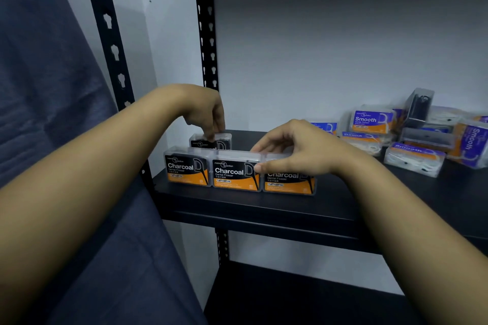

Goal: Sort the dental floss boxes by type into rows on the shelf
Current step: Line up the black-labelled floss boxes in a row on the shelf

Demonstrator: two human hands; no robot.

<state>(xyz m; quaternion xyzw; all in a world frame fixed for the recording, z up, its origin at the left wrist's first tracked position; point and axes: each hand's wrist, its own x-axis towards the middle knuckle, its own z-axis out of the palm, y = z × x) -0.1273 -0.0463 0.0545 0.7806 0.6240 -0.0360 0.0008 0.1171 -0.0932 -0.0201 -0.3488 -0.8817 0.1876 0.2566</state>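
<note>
Three black-and-orange Charcoal floss boxes stand side by side near the front of the black shelf (264, 206): a left box (187, 167), a middle box (235, 173) and a right box (289, 183). My right hand (298, 150) grips the top of the right box, thumb in front and fingers behind. A further Charcoal box (221, 141) stands behind the row. My left hand (204, 113) pinches its top from above.
A loose pile of purple Smooth boxes (372, 120), a Round box (365, 138) and a tilted dark box (420, 107) fills the shelf's back right. A perforated black upright (207, 34) stands behind my left hand. A lower shelf (290, 298) lies below.
</note>
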